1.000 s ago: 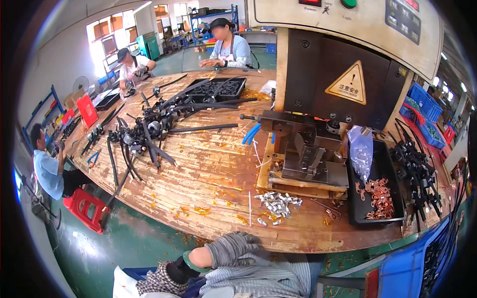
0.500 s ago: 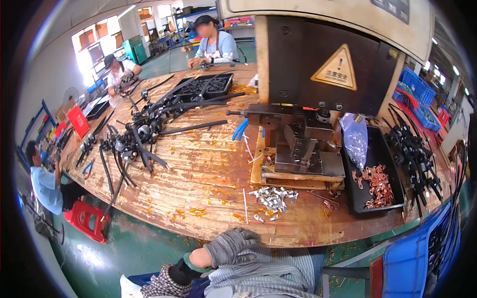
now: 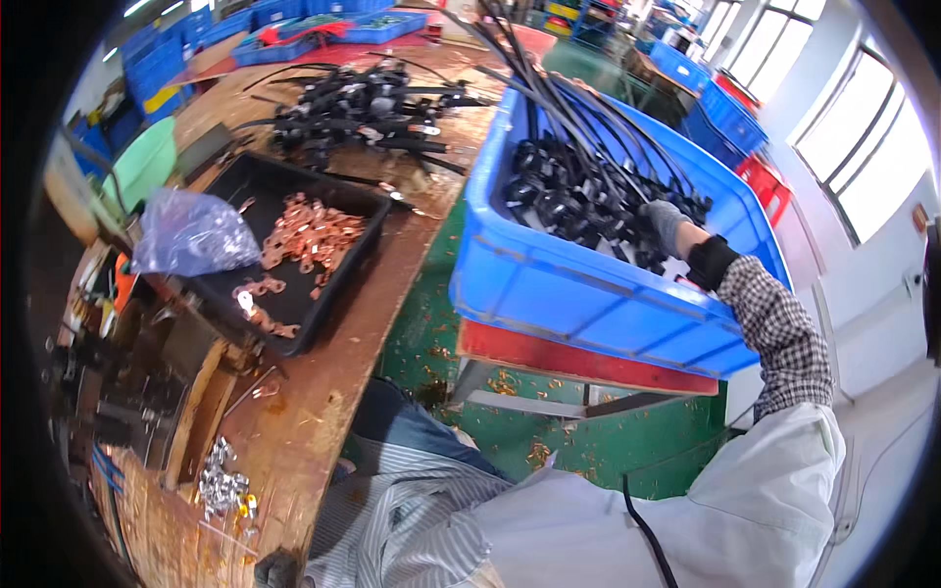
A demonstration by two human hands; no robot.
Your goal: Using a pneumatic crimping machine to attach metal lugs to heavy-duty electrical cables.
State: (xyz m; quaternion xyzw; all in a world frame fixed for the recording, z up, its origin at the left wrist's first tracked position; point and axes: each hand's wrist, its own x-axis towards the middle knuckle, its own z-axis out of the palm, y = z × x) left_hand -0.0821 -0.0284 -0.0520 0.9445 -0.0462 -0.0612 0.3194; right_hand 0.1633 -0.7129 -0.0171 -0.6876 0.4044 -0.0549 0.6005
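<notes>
My right hand, in a grey glove, reaches down into a large blue plastic bin. It touches a heap of black cable parts with round black fittings; its fingers are hidden among them. Long black cables lean out over the bin's far side. At the lower edge of the view, beside the wooden table's near edge, a small dark part of my gloved left hand shows. Its fingers cannot be made out.
The bin rests on a red-topped stand. On the wooden table are a black tray with copper terminals and a clear plastic bag, more black cables, silver metal pieces and a machine.
My view has swung right from the press and table to the blue bin. My right hand now shows inside the bin. My left hand has shifted to the lower left edge of the view.
</notes>
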